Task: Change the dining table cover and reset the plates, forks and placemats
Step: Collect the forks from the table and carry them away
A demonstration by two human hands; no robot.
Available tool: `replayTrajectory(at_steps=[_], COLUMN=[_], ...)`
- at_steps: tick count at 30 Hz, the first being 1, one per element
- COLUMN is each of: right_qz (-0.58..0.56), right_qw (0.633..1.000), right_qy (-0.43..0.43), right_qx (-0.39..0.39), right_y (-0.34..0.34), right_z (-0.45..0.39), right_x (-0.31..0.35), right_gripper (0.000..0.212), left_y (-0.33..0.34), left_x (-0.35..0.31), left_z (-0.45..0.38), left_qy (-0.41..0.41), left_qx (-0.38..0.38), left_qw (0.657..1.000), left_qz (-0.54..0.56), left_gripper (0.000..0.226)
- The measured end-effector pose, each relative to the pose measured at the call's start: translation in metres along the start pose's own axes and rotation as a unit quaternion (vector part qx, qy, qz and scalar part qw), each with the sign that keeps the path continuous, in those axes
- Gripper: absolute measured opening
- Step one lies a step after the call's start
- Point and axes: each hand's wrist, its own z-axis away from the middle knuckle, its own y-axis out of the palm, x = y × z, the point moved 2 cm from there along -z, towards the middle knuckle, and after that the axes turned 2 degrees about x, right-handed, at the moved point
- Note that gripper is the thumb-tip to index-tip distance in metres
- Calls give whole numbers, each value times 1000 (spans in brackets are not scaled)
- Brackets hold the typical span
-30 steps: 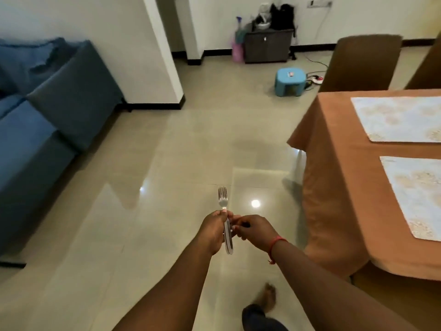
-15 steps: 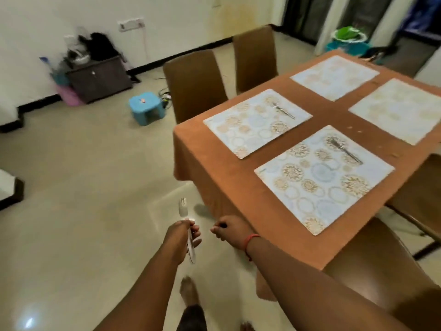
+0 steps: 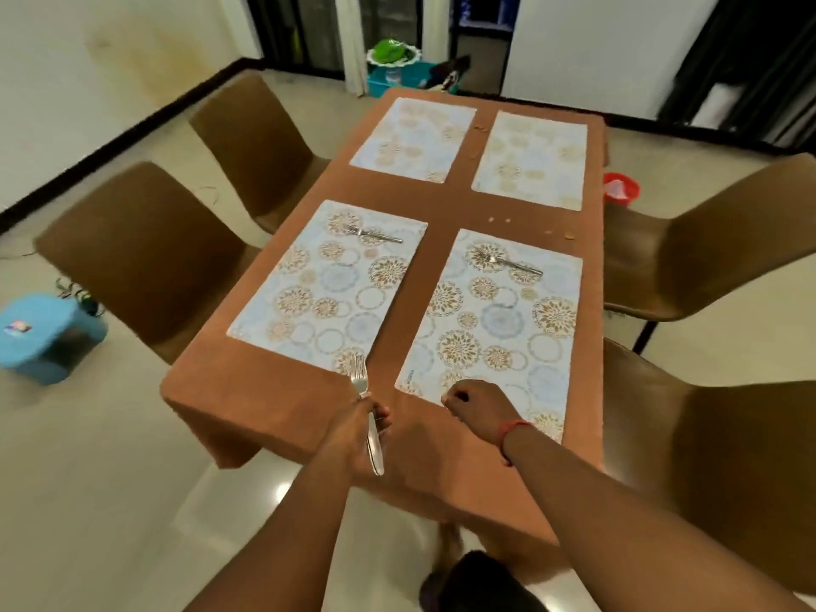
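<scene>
Both forearms are bare from the bottom edge of the frame up to the hands, with no sleeves in view. The left hand [image 3: 353,428] wears no ring, watch or band that shows. The right hand [image 3: 479,408] has a thin red thread bracelet [image 3: 508,435] around its wrist, fitting closely, with a short loose end hanging at the underside. Between the arms, low in the frame, a dark garment [image 3: 477,580] covers one leg, and a bare foot [image 3: 450,545] shows blurred just above it.
</scene>
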Motion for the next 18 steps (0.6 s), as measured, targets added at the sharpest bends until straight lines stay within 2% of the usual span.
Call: replayTrajectory(at_steps=[4,7,9,12,15,18], right_qz=[41,142,201,228,269,288], right_qw=[998,986,974,967,950,942], right_qy=[23,19,22,36,75,99], right_qx=[-52,-86,-100,-113,-144,-140], right_y=[-41,-83,-109,-146,-176,-194], right_z=[-53,-110,-151,-209,-241,-268], right_x=[-21,-28,-29,-28,-27,-30], right_gripper=[28,26,27,36,42,42], left_y=[26,38,40,41,36,34], left_x=[-28,-49,-65,-88,-104,-121], left_z=[-33,-53,-63,-74,-74,-77], left_qy=[6,19,22,11,10,5], left_qx=[23,11,-6,-34,-67,-94], left_qw=[1000,999,999,999,998,995], left_qz=[-20,-31,-40,-19,6,13], left_gripper=[24,23,25,17,14,14])
